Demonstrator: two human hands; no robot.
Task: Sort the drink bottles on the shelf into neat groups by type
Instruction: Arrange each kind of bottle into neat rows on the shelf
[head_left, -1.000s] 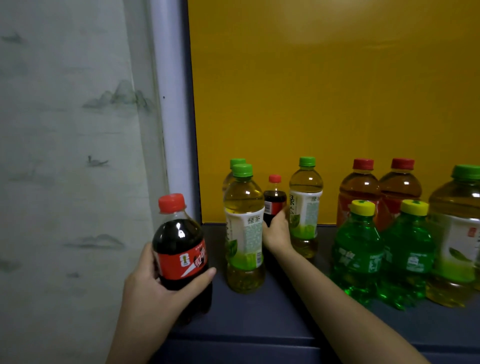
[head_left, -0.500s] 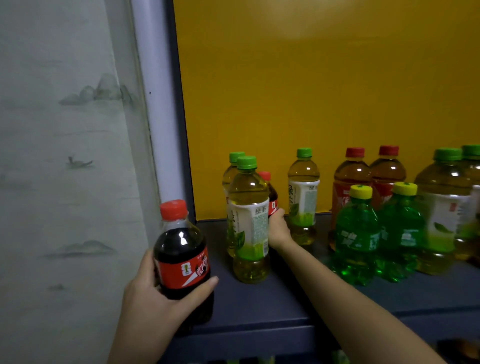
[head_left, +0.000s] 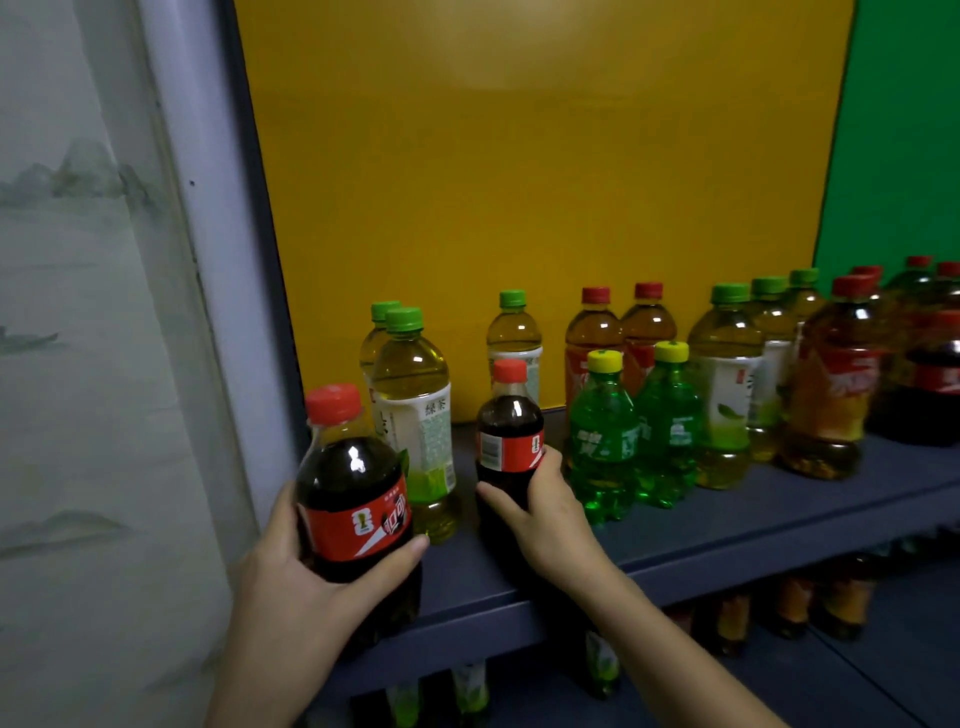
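My left hand (head_left: 306, 587) grips a cola bottle (head_left: 353, 483) with a red cap and red label at the shelf's front left corner. My right hand (head_left: 545, 514) grips a second, smaller-looking cola bottle (head_left: 510, 431) near the front of the dark blue shelf (head_left: 727, 525). Between the two stand two green tea bottles (head_left: 415, 415), one behind the other. A third green tea bottle (head_left: 514, 338) stands at the back. Two green soda bottles (head_left: 605, 436) with yellow caps stand to the right of my right hand, with two red-capped tea bottles (head_left: 595, 332) behind them.
Further right stand large green tea bottles (head_left: 727, 384), a large red-capped tea bottle (head_left: 831, 395) and dark cola bottles (head_left: 935, 384). A yellow back panel (head_left: 519, 182) and a green one (head_left: 904, 130) close the shelf. A grey post (head_left: 208, 260) bounds the left side. More bottles (head_left: 779, 618) fill the lower shelf.
My right hand has drawn the second cola bottle forward from behind the green tea bottles to the shelf's front. The view has widened to the right. My left hand keeps its cola bottle.
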